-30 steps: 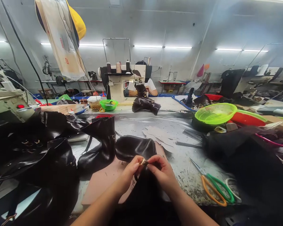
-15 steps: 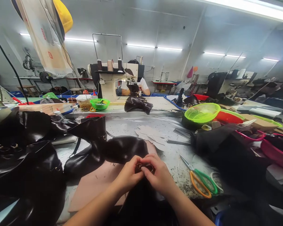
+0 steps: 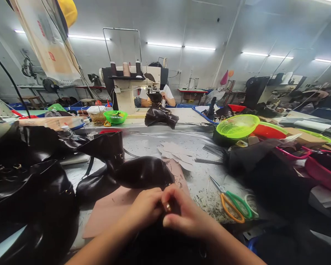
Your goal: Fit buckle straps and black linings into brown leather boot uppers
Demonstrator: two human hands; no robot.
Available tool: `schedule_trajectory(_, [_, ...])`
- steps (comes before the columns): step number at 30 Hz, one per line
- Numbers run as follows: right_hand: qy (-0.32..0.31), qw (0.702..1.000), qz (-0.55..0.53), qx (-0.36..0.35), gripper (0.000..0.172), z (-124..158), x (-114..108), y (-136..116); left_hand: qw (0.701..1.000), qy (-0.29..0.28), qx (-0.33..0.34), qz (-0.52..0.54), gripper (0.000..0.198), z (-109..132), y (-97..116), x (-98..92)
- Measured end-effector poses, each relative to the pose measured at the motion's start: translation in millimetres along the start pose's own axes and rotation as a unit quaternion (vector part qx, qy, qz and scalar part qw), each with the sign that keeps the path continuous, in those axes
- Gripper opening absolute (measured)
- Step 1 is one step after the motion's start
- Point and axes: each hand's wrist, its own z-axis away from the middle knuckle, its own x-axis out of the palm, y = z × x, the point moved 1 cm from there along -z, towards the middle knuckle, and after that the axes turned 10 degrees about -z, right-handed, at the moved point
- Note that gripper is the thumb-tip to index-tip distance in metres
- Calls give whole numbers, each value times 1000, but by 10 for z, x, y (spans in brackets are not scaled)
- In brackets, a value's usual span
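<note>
Low in front of me, both hands meet over a dark leather piece (image 3: 165,239) with a small gold-coloured metal fitting (image 3: 168,208). My left hand (image 3: 147,206) is closed on the leather, its fingertips hidden behind my right hand. My right hand (image 3: 183,211) curls around the fitting, thumb below and fingers above, gripping the piece. Just beyond lies a glossy dark brown leather boot upper (image 3: 143,171), with another standing upper (image 3: 113,147) to its left. Pinkish sheet material (image 3: 110,209) lies under them.
Scissors (image 3: 231,202) with orange and green handles lie on the right of the metal table. More dark leather pieces (image 3: 38,198) are heaped at left. Green baskets (image 3: 237,127) and black material (image 3: 264,184) occupy the right. Opposite, a person (image 3: 168,96) works at a sewing machine (image 3: 127,92).
My right hand has turned and its thumb has dropped away from the fingers, showing the gold fitting. My left fingers have moved in behind it. The view has tilted slightly down.
</note>
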Motion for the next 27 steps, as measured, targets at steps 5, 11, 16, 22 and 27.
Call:
schedule_trajectory(5, [57,983,164,-64,13,39,-331,179,986,17,-82,145,27,14,-74,-76])
schedule_trajectory(11, [-17,896,424,-130,15,107,-415,273,979,-14,-141,147,21,10,-24,-105])
schedule_trajectory(16, [97,800,524,-275,21,95,-323,158,994,-3,-110,28,11,-6,55,-110])
schedule_trajectory(22, [142,941,277,-136,20,-8,-200,306,972,19,-92,213,12,-29,42,-64])
schedule_trajectory(27, [46,988,75,125,15,-76,-196,401,936,36,-108,333,16,-21,27,-32])
